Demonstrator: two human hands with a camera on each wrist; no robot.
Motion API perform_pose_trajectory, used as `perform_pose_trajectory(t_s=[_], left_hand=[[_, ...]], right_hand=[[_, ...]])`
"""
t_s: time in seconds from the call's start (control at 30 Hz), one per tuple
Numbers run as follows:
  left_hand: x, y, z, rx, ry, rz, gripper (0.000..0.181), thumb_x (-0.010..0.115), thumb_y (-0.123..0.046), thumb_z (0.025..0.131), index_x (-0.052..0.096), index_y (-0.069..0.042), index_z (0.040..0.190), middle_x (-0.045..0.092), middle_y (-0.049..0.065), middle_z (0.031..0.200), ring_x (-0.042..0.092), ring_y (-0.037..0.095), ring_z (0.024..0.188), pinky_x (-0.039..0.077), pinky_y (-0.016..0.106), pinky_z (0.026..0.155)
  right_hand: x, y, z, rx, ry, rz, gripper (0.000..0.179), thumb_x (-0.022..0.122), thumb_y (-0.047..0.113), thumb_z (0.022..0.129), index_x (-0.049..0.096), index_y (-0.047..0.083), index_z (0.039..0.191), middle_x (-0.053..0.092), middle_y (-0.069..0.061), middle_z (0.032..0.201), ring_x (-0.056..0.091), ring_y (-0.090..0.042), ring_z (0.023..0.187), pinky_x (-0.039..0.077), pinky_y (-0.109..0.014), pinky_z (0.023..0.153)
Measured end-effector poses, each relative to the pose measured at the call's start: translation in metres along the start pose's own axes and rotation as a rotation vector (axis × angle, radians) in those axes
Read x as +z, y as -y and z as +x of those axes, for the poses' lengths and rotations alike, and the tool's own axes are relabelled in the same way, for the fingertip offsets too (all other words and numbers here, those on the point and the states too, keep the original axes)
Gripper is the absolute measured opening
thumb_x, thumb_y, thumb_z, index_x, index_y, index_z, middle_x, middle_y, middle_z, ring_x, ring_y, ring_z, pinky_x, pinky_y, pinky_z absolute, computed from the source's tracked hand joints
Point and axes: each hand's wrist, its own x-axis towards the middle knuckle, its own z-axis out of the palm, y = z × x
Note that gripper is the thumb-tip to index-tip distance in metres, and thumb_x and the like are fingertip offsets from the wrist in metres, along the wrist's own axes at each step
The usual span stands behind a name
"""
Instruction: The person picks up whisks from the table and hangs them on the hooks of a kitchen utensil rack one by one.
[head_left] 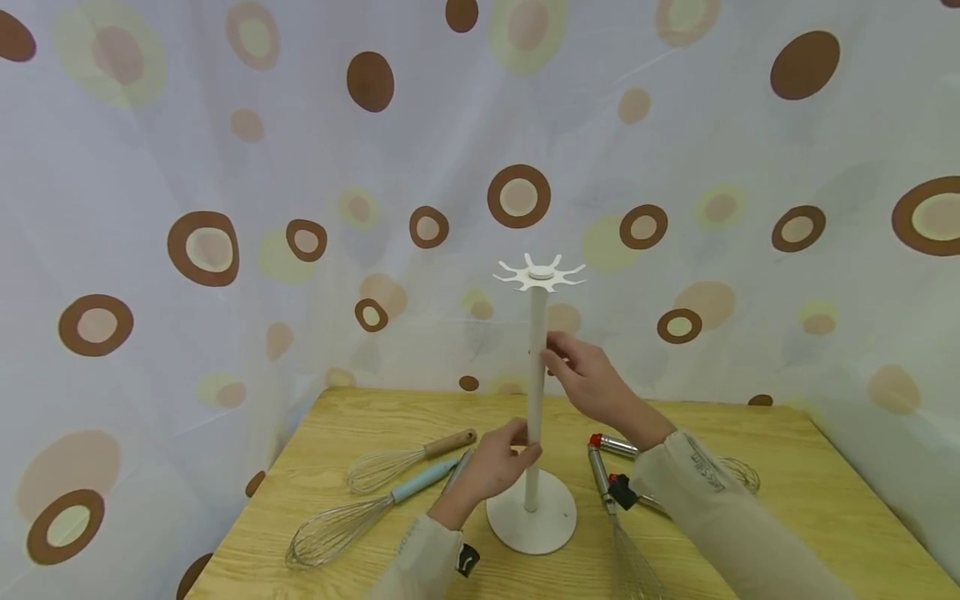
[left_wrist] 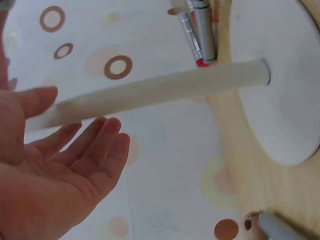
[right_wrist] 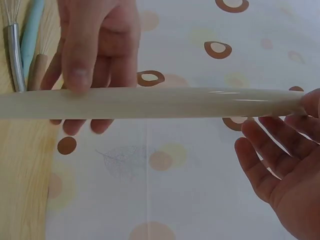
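Observation:
A white utensil stand (head_left: 537, 392) stands upright on its round base (head_left: 551, 523), with a crown of hooks (head_left: 542, 273) on top. My left hand (head_left: 491, 465) holds the lower part of its pole, thumb on one side and fingers on the other. Higher up, my right hand (head_left: 596, 379) grips the pole from the right between thumb and fingers. In the right wrist view the left hand (right_wrist: 100, 55) and right hand (right_wrist: 290, 160) both flank the pole (right_wrist: 165, 102). The left wrist view shows the left hand (left_wrist: 65, 165) with thumb and fingers about the pole (left_wrist: 165, 90).
Left of the base lie a wooden-handled whisk (head_left: 448, 443), a light-blue-handled whisk (head_left: 423, 481) and a metal handle (head_left: 457, 468) partly behind the left hand. Metal-handled whisks (head_left: 600, 475) with red ends lie to the right, partly under the right arm. A patterned curtain hangs behind the wooden table (head_left: 300, 467).

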Motion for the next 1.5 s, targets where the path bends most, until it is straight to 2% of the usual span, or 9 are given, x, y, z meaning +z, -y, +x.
perform_pose_trajectory(t_s=[0.1, 0.2, 0.43, 0.57, 0.8, 0.93, 1.17, 1.37, 1.5], left_hand=[[-0.017, -0.010, -0.002, -0.003, 0.003, -0.010, 0.044, 0.056, -0.025, 0.097, 0.048, -0.006, 0.135, 0.055, 0.011, 0.128, 0.053, 0.027, 0.118, 0.046, 0.041, 0.092], [-0.035, -0.022, -0.002, 0.008, -0.032, -0.043, 0.048, 0.055, -0.028, 0.097, 0.044, -0.007, 0.139, 0.050, 0.012, 0.135, 0.050, 0.026, 0.121, 0.043, 0.040, 0.095], [-0.077, -0.053, 0.003, 0.169, -0.221, -0.129, 0.038, 0.053, -0.024, 0.099, 0.052, -0.006, 0.132, 0.054, 0.010, 0.131, 0.054, 0.026, 0.117, 0.043, 0.043, 0.096], [-0.090, -0.071, 0.009, 0.202, -0.306, -0.183, 0.037, 0.054, -0.025, 0.098, 0.055, -0.009, 0.131, 0.057, 0.008, 0.129, 0.056, 0.022, 0.115, 0.045, 0.041, 0.094], [-0.095, -0.101, 0.024, 0.255, -0.366, -0.202, 0.039, 0.057, -0.025, 0.096, 0.053, -0.014, 0.133, 0.057, 0.006, 0.128, 0.056, 0.018, 0.115, 0.046, 0.034, 0.093], [-0.095, -0.115, 0.032, 0.294, -0.393, -0.219, 0.040, 0.055, -0.024, 0.097, 0.050, -0.013, 0.135, 0.054, 0.008, 0.132, 0.056, 0.021, 0.116, 0.045, 0.036, 0.094], [-0.096, -0.122, 0.038, 0.338, -0.434, -0.256, 0.037, 0.054, -0.020, 0.098, 0.050, -0.009, 0.133, 0.050, 0.006, 0.136, 0.056, 0.018, 0.116, 0.045, 0.035, 0.094], [-0.097, -0.128, 0.041, 0.356, -0.450, -0.247, 0.035, 0.053, -0.024, 0.099, 0.053, -0.012, 0.132, 0.057, 0.007, 0.127, 0.059, 0.018, 0.111, 0.045, 0.039, 0.093], [-0.097, -0.132, 0.044, 0.362, -0.451, -0.236, 0.034, 0.053, -0.022, 0.098, 0.054, -0.009, 0.130, 0.058, 0.008, 0.126, 0.060, 0.019, 0.109, 0.046, 0.039, 0.093]], right_hand=[[-0.005, -0.005, -0.004, -0.016, 0.016, -0.082, 0.031, 0.045, 0.014, 0.101, 0.054, 0.005, 0.129, 0.064, -0.011, 0.112, 0.060, -0.027, 0.103, 0.049, -0.047, 0.084], [-0.011, -0.015, -0.009, -0.005, 0.028, -0.152, 0.032, 0.047, 0.013, 0.101, 0.052, 0.004, 0.131, 0.064, -0.011, 0.114, 0.061, -0.027, 0.102, 0.049, -0.047, 0.084], [-0.022, -0.044, -0.035, 0.052, 0.113, -0.271, 0.035, 0.051, 0.008, 0.098, 0.050, -0.003, 0.131, 0.058, -0.017, 0.120, 0.058, -0.030, 0.104, 0.049, -0.044, 0.083], [-0.027, -0.057, -0.051, 0.083, 0.158, -0.314, 0.035, 0.052, 0.006, 0.096, 0.051, -0.005, 0.129, 0.056, -0.020, 0.122, 0.056, -0.035, 0.106, 0.048, -0.048, 0.083], [-0.038, -0.089, -0.077, 0.187, 0.210, -0.391, 0.033, 0.053, 0.007, 0.095, 0.052, -0.004, 0.127, 0.057, -0.020, 0.120, 0.055, -0.036, 0.107, 0.046, -0.051, 0.085], [-0.043, -0.106, -0.093, 0.224, 0.258, -0.420, 0.033, 0.055, 0.007, 0.094, 0.054, -0.005, 0.125, 0.057, -0.021, 0.117, 0.055, -0.037, 0.105, 0.046, -0.051, 0.083], [-0.053, -0.132, -0.117, 0.243, 0.341, -0.471, 0.033, 0.058, 0.007, 0.091, 0.056, -0.006, 0.121, 0.059, -0.020, 0.112, 0.058, -0.037, 0.099, 0.048, -0.050, 0.080], [-0.066, -0.148, -0.134, 0.343, 0.453, -0.405, 0.039, 0.060, 0.018, 0.093, 0.054, -0.006, 0.124, 0.059, -0.019, 0.115, 0.058, -0.036, 0.099, 0.048, -0.049, 0.079], [-0.069, -0.154, -0.147, 0.374, 0.478, -0.397, 0.039, 0.060, 0.020, 0.093, 0.055, -0.002, 0.125, 0.059, -0.017, 0.117, 0.058, -0.036, 0.101, 0.048, -0.050, 0.078]])
